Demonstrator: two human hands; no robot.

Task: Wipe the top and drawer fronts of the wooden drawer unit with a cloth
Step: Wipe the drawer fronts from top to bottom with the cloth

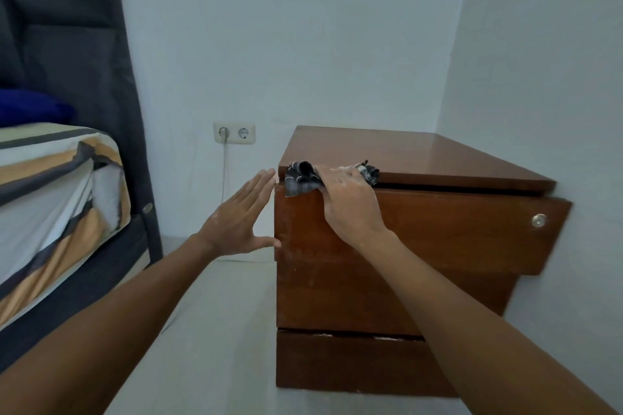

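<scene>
You face a corner of plain white walls (337, 44) over a pale floor (215, 330). On your left stands a bed (50, 195) with striped sheets and a dark padded headboard (67, 44). A double socket (234, 133), 1 cable plugged in, sits low on the wall.

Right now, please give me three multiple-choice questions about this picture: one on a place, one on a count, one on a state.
1. Where is the cloth?
A. on the floor
B. at the front left corner of the drawer unit, over the top drawer's edge
C. on the bed

2. How many sockets has the wall outlet?
A. one
B. two
C. four

3. How is the left hand?
A. open and flat beside the unit
B. closed on the cloth
C. out of view

Answers: B, the right hand presses it there; B, two round sockets show, one with a plug; A, its fingers are spread.
</scene>
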